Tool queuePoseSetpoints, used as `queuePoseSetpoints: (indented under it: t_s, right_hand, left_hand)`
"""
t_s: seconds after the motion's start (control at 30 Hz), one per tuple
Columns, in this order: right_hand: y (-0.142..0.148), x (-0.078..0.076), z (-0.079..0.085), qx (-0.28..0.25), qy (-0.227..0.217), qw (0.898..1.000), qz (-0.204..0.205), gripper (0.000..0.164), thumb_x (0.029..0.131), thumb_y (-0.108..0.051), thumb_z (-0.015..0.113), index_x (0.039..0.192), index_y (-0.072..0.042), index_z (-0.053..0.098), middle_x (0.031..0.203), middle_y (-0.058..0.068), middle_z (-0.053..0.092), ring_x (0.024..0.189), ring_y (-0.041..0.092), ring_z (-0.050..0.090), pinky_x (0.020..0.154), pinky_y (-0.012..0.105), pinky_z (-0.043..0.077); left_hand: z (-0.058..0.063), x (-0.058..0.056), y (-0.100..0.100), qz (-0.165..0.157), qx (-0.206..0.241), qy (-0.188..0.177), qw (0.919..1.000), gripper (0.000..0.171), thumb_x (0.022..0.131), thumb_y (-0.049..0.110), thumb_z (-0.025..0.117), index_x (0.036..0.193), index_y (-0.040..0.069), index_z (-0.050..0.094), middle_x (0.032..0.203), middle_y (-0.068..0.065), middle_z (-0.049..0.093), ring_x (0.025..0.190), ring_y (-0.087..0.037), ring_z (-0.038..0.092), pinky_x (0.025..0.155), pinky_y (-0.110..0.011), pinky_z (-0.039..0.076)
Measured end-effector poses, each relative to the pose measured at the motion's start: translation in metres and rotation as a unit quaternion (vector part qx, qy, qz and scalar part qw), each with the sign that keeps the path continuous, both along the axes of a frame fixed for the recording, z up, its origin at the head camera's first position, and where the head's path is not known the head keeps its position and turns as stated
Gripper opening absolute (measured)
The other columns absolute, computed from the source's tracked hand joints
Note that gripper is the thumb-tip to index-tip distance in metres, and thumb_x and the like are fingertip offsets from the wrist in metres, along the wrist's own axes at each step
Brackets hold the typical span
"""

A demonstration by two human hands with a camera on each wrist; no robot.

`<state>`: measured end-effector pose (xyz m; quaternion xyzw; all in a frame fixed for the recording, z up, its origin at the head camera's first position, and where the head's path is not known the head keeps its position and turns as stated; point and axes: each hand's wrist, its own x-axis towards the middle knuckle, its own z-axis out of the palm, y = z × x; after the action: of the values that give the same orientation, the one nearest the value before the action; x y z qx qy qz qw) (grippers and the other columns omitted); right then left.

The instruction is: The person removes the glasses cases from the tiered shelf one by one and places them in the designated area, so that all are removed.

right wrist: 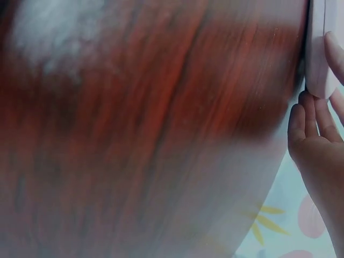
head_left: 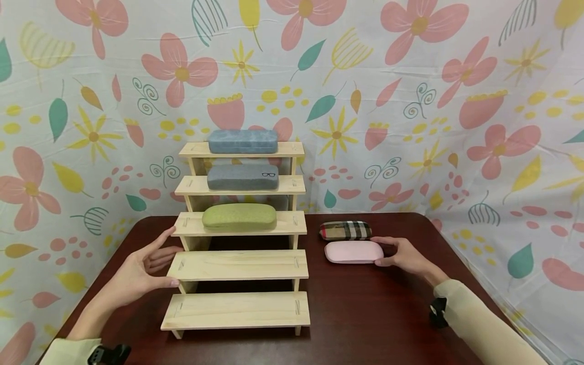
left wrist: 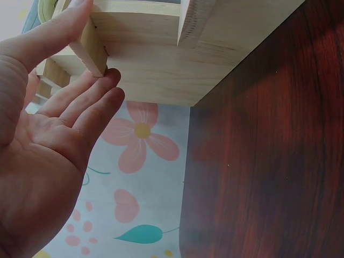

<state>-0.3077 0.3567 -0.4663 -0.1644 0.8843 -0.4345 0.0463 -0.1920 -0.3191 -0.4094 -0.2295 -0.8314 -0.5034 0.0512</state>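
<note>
A pale wooden stepped rack (head_left: 242, 264) with several shelves stands on the dark table. My left hand (head_left: 139, 271) holds its left side, the thumb at the front end of the second shelf from the bottom, with a board between thumb and fingers in the left wrist view. To the right of the rack lies a pink glasses case (head_left: 354, 252). My right hand (head_left: 405, 257) pinches its right end, thumb on the near side and fingers on the far side. Right behind it is a plaid glasses case (head_left: 345, 230).
On the upper three shelves sit a light blue glasses case (head_left: 243, 141), a grey-blue glasses case (head_left: 243, 177) and a green glasses case (head_left: 239, 216), from the top down. A flower-printed cloth (head_left: 388, 111) hangs behind the glossy red-brown table (head_left: 378, 314).
</note>
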Motion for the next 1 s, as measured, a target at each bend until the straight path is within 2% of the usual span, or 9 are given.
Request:
queuePoseSetpoints:
  t_s: [0.3,0.57,1.0]
  right_hand:
    - [-0.0021,-0.0001,-0.0006,-0.009,-0.003,1.000,-0.005,0.069,0.087,-0.014,0.088,0.147,0.005,0.058,0.143,0.027,0.060,0.122,0.040,0.062,0.102,0.058,0.052]
    - [-0.0027,-0.0005,-0.0003,-0.008,-0.009,1.000,-0.009,0.070,0.087,-0.014,0.089,0.147,0.004,0.058,0.145,0.027,0.058,0.125,0.041,0.059,0.104,0.060,0.050]
    - [-0.0027,-0.0008,-0.0014,-0.013,-0.021,1.000,-0.014,0.070,0.088,-0.015,0.088,0.148,0.004,0.057,0.146,0.028,0.058,0.125,0.040,0.059,0.103,0.055,0.052]
  left_hand:
    - [-0.0012,-0.0008,-0.0021,0.001,0.000,0.002,1.0000,0.116,0.079,-0.003,0.091,0.170,0.023,0.025,0.140,-0.027,0.062,0.127,-0.004,0.061,0.098,-0.020,0.052]
    - [-0.0012,-0.0009,-0.0018,-0.002,0.004,0.002,1.0000,0.116,0.079,-0.002,0.092,0.170,0.022,0.025,0.141,-0.027,0.061,0.127,-0.004,0.062,0.098,-0.022,0.053]
    - [-0.0006,-0.0004,-0.0011,0.001,0.000,-0.002,1.0000,0.116,0.079,-0.001,0.092,0.170,0.023,0.024,0.141,-0.027,0.061,0.127,-0.003,0.062,0.099,-0.023,0.054]
